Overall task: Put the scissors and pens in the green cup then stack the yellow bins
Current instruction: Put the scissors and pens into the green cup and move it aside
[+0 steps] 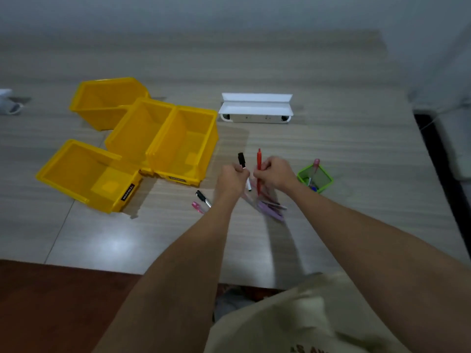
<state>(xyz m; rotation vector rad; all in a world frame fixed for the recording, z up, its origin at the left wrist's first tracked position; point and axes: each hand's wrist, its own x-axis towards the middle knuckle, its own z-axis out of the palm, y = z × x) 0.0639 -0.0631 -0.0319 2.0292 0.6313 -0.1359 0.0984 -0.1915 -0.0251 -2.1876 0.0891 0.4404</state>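
Left hand (233,178) gripping black-capped marker (244,169), right hand (274,173) gripping red pen (259,164), green cup (315,177) beside

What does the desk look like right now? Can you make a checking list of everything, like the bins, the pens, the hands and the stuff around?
Surface: pale wood-grain table, glare patch near the front edge.
Job's things: four yellow bins, unstacked, clustered at left; green cup at right, already holding a pink pen and others; black marker and pink pen lying on the table; purple scissors lying under the hands, blurred.
Clutter: white tray-like holder behind; white object at the far left edge, unclear.
Grippers: left hand closed on a black-capped marker; right hand closed on a red pen.
Cables: thin white cord at far right, faint.
Surroundings: grey wall, reddish floor.
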